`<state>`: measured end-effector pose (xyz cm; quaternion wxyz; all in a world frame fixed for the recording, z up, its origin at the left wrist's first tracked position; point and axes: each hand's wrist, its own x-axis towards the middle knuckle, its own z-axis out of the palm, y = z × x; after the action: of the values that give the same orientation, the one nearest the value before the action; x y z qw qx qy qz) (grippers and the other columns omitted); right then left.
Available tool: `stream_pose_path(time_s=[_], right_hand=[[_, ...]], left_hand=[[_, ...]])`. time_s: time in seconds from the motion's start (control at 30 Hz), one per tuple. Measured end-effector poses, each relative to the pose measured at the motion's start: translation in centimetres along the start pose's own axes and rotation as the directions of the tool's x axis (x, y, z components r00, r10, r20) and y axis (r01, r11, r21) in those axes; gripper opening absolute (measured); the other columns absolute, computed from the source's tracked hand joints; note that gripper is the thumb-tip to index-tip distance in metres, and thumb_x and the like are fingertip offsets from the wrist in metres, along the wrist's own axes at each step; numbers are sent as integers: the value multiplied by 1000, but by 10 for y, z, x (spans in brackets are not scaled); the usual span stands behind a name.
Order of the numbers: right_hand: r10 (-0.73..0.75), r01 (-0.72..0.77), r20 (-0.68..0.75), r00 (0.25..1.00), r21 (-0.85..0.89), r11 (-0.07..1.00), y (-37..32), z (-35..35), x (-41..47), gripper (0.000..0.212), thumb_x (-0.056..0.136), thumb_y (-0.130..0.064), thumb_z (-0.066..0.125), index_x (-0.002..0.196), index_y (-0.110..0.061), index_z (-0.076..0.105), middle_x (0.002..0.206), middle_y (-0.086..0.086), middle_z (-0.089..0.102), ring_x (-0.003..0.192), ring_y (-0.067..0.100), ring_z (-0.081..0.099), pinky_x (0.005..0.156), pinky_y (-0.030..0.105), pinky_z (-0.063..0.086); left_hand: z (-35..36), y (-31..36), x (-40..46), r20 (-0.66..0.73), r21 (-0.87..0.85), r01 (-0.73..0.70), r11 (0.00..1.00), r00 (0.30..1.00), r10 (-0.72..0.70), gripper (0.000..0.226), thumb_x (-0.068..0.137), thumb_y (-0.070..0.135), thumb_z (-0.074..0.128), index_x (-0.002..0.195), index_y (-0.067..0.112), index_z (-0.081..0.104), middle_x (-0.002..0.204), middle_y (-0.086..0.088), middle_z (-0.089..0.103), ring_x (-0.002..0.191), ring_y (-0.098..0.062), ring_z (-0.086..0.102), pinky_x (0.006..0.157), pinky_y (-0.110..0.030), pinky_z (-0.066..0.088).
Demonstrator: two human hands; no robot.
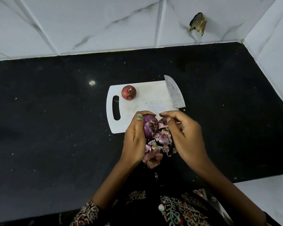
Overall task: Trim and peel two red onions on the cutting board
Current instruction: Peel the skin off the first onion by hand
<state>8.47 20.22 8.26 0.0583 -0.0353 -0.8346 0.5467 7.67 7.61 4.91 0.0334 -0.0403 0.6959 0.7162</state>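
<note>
Left hand (135, 136) gripped the partly peeled purple onion (151, 126), fingers and thumb curled round it, raised just above the near edge of the white plastic cutting board (147, 101). Cut end of that onion faced the camera, a few scraps of skin clinging to it. Right hand (185, 129) sat just right of the onion, fingers curled, thumb and forefinger tips close together near the onion's top; could not tell whether it pinched a bit of skin or nothing.

Below and between the hands, a pile of pink-purple papery onion skins (158, 144) lay on the black speckled countertop (55, 128), spilling off the board's near edge.

Second onion, unpeeled, red-brown, round (128, 92), sat on the far left part of the board, beside the board's oval handle slot (116, 107).

Steel wide-bladed kitchen knife (174, 93) lay along the board's right edge, tip pointing far and overhanging the far edge, black handle end near the right hand.

White marble-pattern tiled wall (104, 22) behind the counter, with a ragged broken hole (198, 23) far right. Patterned sleeve (87, 212) on the left forearm.

No readable writing or brand on board or knife.
</note>
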Motion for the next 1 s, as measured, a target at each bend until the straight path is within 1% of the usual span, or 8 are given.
stream_pose_path(time_s=[0.07,0.13,0.33,0.47,0.63,0.77,0.9,1.0], right_hand=[[-124,127,37,992,-91,988,-2,-2,0,17,93,-19,56,105,-16,69,95,-17,64,92,6,62,78,22,50],[-255,264,75,964,-156,952,-3,-2,0,21,88,-26,62,101,-13,70,92,-8,64,90,13,61,76,31,51],[-409,406,41,912,-236,883,1,4,3,11,86,-11,64,86,-3,72,83,3,65,79,19,62,70,36,52],[-502,478,55,863,-410,777,3,9,2,19,93,-15,53,85,-3,67,83,5,63,75,21,59,64,35,50],[-366,339,-3,931,-370,865,5,19,-3,18,91,-20,41,90,-8,54,88,2,52,80,15,49,63,31,44],[-261,234,-22,965,-372,898,5,28,-6,24,90,-27,33,89,-10,49,89,-5,42,81,10,42,67,22,38],[-79,73,-23,997,-195,978,5,26,-5,10,96,-24,38,92,-17,43,84,-11,45,75,4,47,67,14,38],[91,-91,-3,996,-23,996,7,16,2,8,98,-17,44,93,-16,51,79,-11,55,73,1,54,68,19,43]], left_hand=[[0,1,0,18,15,-5,1000,1000,5,43,101,38,24,102,20,63,95,-1,69,92,-18,68,86,-39,55],[0,1,0,28,40,-26,999,999,25,42,101,37,24,102,18,62,96,-4,69,93,-20,67,87,-44,53],[-2,-2,2,40,89,-55,995,998,51,46,99,46,25,101,19,61,95,-4,67,93,-26,66,85,-54,50],[-1,0,0,31,133,-98,986,995,95,43,99,46,26,102,20,61,94,2,66,90,-19,65,82,-46,52],[3,1,-3,52,104,-97,990,994,92,42,94,46,33,108,15,58,95,4,65,83,-15,64,74,-32,54],[4,-2,-4,71,135,-110,985,992,101,39,94,47,36,112,18,54,100,8,64,90,-13,64,76,-26,51],[3,-2,-3,86,163,-130,978,989,117,33,95,46,34,112,24,51,101,14,60,89,-11,61,76,-24,49],[2,1,-4,87,155,-144,977,987,132,35,97,44,30,114,21,50,100,15,58,90,-10,59,81,-31,50]])
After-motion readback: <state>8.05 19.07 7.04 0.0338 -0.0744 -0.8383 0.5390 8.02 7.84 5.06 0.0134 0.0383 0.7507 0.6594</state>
